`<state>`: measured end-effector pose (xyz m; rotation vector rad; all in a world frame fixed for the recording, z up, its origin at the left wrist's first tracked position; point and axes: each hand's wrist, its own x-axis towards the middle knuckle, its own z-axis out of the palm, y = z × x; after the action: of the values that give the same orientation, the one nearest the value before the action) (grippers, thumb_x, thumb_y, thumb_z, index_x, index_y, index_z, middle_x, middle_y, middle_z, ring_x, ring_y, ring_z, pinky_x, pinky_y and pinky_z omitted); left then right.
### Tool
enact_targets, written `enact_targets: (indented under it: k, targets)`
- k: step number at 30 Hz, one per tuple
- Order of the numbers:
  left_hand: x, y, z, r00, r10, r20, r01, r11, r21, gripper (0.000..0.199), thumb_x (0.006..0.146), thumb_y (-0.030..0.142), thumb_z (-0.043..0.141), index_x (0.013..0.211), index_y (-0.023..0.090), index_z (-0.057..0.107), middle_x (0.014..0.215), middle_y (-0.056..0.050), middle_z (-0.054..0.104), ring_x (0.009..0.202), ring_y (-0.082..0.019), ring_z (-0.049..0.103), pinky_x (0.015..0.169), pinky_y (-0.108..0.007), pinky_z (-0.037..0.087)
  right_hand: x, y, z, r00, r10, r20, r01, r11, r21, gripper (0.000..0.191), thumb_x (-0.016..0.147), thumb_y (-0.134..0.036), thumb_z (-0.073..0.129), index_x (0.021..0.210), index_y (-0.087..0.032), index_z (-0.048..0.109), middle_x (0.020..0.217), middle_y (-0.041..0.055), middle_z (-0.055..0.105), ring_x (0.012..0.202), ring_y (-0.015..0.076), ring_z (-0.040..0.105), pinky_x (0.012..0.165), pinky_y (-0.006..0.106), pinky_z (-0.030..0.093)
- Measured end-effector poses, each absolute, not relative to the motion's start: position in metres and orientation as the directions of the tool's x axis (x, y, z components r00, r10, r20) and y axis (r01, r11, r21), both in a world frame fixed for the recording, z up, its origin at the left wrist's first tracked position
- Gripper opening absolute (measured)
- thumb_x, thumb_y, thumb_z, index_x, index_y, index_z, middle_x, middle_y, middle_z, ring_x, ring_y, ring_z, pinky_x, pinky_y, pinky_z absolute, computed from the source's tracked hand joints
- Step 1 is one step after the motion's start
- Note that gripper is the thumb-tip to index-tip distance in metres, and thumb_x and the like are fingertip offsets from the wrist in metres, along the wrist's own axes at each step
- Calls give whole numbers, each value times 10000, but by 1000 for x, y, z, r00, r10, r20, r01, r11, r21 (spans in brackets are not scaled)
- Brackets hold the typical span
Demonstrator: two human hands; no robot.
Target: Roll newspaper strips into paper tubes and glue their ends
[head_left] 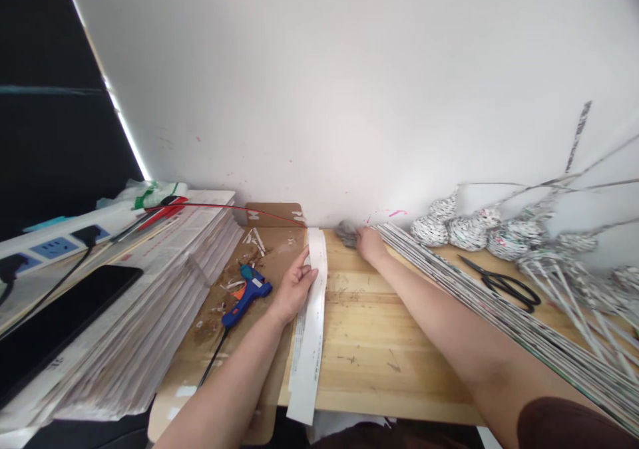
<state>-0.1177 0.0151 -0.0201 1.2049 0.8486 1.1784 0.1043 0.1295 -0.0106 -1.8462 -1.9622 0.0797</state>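
Long white paper strips point(315, 316) with small print lie in a loose stack, and their near end sticks out past the table's front edge. My left hand point(294, 286) pinches the left edge of that stack, thumb on top and fingers partly underneath. Close to the wall, my right hand point(370, 244) is closed at a crumpled grey rag point(345, 232); its fingertips are mostly hidden. Right beside that hand are the far ends of a bundle of thin rolled paper sticks point(449, 283), which runs under my right forearm.
A blue glue gun point(247, 296) and paper scraps lie on brown cardboard point(273, 215). Left of it rises a paper stack point(164, 316) bearing a phone point(74, 322) and a power strip point(54, 239). Black scissors point(504, 284) and woven paper gourds point(466, 233) are at right.
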Motion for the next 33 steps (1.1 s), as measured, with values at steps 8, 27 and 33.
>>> enact_targets:
  k: [8, 27, 33]
  targets:
    - [-117, 14, -23, 246, 964, 102, -195, -54, 979, 764, 800, 348, 608, 1451, 230, 226, 909, -61, 671, 682, -137, 600, 623, -255, 483, 104, 132, -5, 99, 950, 297, 902, 41, -430, 176, 767, -272, 631, 798, -128, 727, 843, 145, 706, 860, 243, 639, 742, 280, 423]
    - [-118, 15, -28, 275, 955, 108, -211, -50, 976, 689, 793, 345, 624, 1409, 229, 337, 951, -58, 664, 763, -132, 596, 710, -258, 469, 72, 122, -14, 34, 946, 322, 904, 108, -413, 328, 893, -395, 473, 1054, -162, 638, 1038, 161, 584, 871, 242, 609, 739, 313, 421]
    - [-118, 15, -27, 273, 955, 118, -220, -57, 974, 692, 804, 320, 613, 1420, 222, 315, 906, -46, 656, 735, -122, 575, 693, -246, 459, 81, 142, -11, 90, 949, 304, 888, 62, -457, 192, 811, -276, 578, 674, -166, 657, 835, 113, 655, 823, 227, 615, 694, 284, 403]
